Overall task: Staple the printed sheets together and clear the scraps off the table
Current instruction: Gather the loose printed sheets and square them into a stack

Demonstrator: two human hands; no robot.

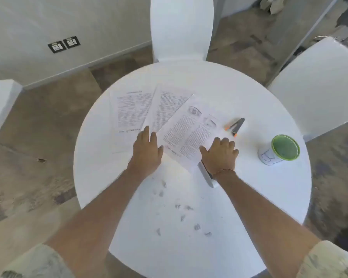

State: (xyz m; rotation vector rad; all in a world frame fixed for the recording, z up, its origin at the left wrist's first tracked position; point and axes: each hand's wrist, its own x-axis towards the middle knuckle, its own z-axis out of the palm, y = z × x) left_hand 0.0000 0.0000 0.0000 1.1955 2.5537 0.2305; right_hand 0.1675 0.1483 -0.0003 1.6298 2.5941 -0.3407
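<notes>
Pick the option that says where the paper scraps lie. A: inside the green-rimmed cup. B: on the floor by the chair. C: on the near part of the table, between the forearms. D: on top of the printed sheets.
C: the scraps lie scattered on the bare table nearer the person than the printed sheets, between the two forearms, and apart from the green-rimmed cup.
</notes>
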